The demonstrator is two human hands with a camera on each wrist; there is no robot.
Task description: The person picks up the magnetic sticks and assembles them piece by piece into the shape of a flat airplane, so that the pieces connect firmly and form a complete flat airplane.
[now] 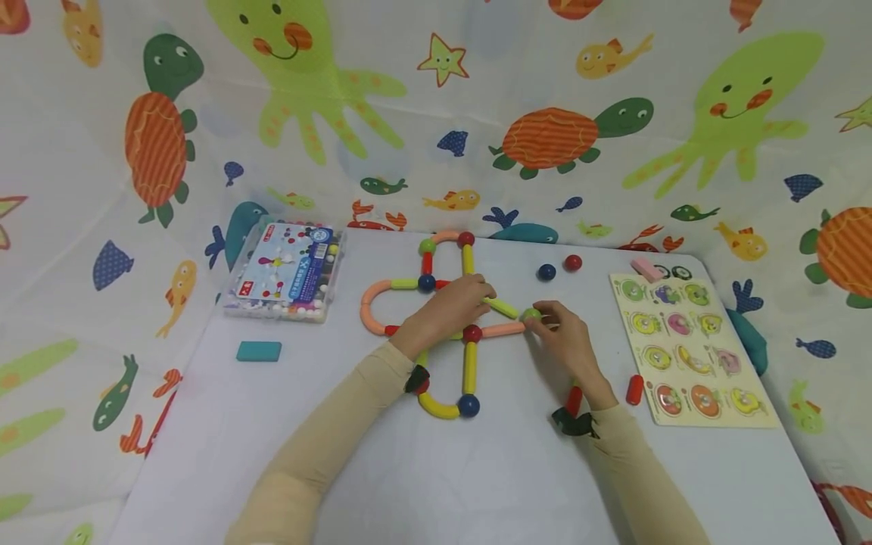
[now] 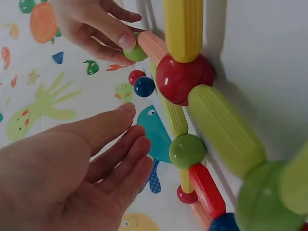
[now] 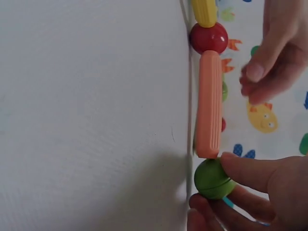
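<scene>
My right hand [image 1: 562, 337] pinches a green ball [image 3: 211, 179] between thumb and fingers, at the end of a peach magnetic stick [image 3: 210, 103]. That stick's other end joins a red ball [image 1: 472, 333]. Over the middle of the flat figure of sticks and balls is my left hand [image 1: 453, 303], its fingers loosely bent with nothing between them. Beside it a light green stick [image 1: 502, 307] slants toward the green ball held by the right hand. A yellow stick [image 1: 470, 369] runs from the red ball to a blue ball [image 1: 468, 406] nearer me.
At the back left lies a clear box [image 1: 282, 265] of small parts, with a teal block [image 1: 259, 351] nearer. A loose blue ball [image 1: 546, 272] and red ball [image 1: 573, 263] sit behind the right hand. To the right are a red stick [image 1: 635, 390] and a fruit puzzle board [image 1: 671, 344].
</scene>
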